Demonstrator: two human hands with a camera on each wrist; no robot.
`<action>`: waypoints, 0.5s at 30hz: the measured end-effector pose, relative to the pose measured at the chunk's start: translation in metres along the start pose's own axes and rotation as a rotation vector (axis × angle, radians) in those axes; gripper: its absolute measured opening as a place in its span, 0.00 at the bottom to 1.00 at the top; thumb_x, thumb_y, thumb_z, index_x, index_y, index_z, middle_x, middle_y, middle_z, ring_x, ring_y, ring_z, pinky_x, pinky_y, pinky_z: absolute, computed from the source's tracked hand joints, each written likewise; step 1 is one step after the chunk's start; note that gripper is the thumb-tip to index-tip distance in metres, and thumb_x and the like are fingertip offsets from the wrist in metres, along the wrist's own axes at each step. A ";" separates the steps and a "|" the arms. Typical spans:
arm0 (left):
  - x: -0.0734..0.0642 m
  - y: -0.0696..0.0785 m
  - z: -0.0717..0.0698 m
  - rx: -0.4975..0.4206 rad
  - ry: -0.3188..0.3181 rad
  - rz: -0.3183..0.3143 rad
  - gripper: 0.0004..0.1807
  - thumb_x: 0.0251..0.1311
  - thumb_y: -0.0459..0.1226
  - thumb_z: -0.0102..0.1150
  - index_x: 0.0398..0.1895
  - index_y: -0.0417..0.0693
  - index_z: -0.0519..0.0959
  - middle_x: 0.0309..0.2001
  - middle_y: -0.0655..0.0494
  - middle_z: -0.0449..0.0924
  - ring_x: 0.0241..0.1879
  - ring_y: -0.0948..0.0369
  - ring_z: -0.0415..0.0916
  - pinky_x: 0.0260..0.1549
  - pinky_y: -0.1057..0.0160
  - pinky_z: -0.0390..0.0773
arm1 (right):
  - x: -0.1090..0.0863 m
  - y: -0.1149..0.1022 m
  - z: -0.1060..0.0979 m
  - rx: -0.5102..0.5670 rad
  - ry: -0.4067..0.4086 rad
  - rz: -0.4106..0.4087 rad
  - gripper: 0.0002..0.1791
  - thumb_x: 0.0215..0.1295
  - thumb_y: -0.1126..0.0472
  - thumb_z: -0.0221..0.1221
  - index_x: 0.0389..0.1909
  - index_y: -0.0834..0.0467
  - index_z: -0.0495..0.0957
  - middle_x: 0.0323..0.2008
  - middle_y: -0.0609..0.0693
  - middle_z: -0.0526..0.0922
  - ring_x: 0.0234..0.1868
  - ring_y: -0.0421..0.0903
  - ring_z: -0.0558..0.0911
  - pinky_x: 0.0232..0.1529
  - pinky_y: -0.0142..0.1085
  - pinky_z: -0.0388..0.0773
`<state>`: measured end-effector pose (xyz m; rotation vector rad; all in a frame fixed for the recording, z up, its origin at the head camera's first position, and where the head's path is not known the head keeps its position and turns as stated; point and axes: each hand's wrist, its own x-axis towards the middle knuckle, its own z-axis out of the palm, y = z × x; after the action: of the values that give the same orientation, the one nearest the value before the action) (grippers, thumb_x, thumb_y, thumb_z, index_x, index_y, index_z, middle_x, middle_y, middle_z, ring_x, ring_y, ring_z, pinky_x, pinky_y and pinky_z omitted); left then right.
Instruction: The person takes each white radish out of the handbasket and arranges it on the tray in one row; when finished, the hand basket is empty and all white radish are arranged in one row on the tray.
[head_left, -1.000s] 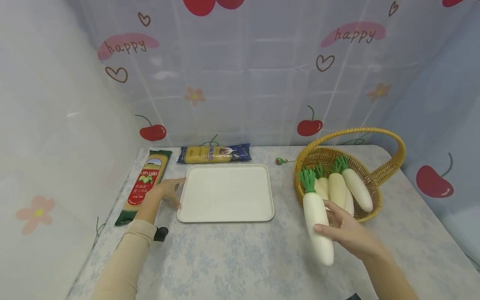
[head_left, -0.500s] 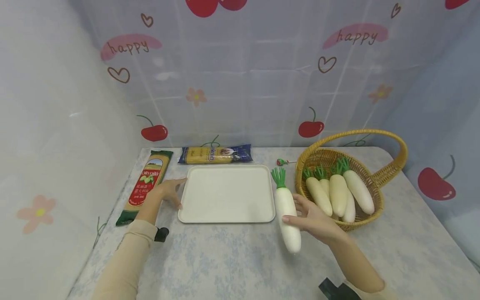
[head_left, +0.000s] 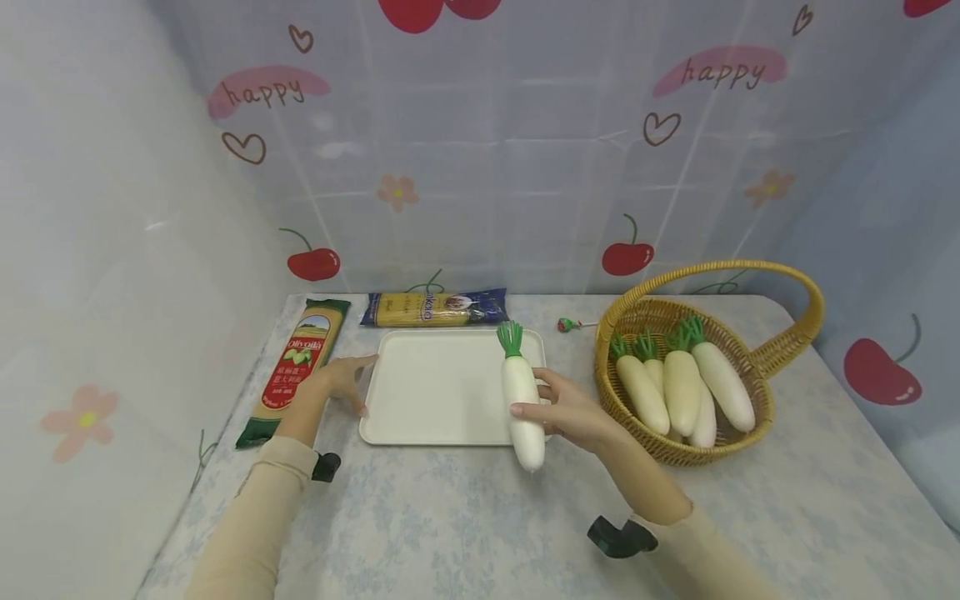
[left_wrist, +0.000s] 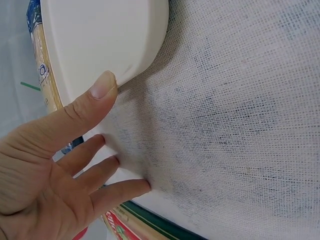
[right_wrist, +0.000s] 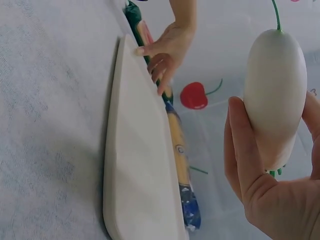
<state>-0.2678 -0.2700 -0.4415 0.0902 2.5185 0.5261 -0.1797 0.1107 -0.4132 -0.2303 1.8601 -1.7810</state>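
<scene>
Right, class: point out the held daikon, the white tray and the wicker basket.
Held daikon (head_left: 519,383): head view, white root.
White tray (head_left: 442,387): head view, bare floor.
Wicker basket (head_left: 671,452): head view, front wall.

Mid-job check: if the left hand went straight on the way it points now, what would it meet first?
Most likely the left edge of the white tray. The left hand is right beside it; whether they already touch is unclear.

1. Red-labelled pasta packet (head_left: 295,368), slanted near the worktop's (head_left: 450,533) left edge.
2. Blue-ended pasta packet (head_left: 433,307), flat at the back.
3. Small lollipop (head_left: 567,325).
4. Backdrop (head_left: 480,208) printed with cherries, hearts, "happy".
</scene>
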 end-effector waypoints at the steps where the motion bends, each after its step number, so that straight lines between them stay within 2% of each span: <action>1: 0.000 0.000 0.000 -0.001 0.001 0.000 0.61 0.35 0.38 0.79 0.74 0.45 0.50 0.67 0.32 0.57 0.67 0.39 0.54 0.62 0.43 0.62 | 0.005 -0.001 0.002 0.007 0.001 0.004 0.47 0.56 0.55 0.66 0.71 0.60 0.49 0.63 0.66 0.65 0.53 0.55 0.76 0.44 0.46 0.80; 8: 0.000 -0.002 0.001 0.006 0.001 0.019 0.61 0.34 0.38 0.79 0.73 0.44 0.51 0.67 0.31 0.58 0.66 0.39 0.54 0.62 0.43 0.63 | 0.036 -0.006 0.014 0.056 0.006 0.025 0.46 0.56 0.55 0.66 0.71 0.57 0.50 0.61 0.63 0.68 0.51 0.53 0.78 0.45 0.45 0.80; 15: 0.001 -0.002 0.000 0.015 0.005 0.027 0.61 0.34 0.39 0.79 0.74 0.45 0.51 0.67 0.32 0.58 0.66 0.39 0.55 0.62 0.44 0.62 | 0.060 -0.014 0.027 0.056 0.039 0.041 0.45 0.56 0.57 0.65 0.71 0.56 0.51 0.59 0.63 0.70 0.50 0.53 0.78 0.45 0.45 0.80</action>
<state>-0.2683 -0.2723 -0.4425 0.1289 2.5299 0.5191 -0.2199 0.0572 -0.4151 -0.1367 1.8251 -1.8190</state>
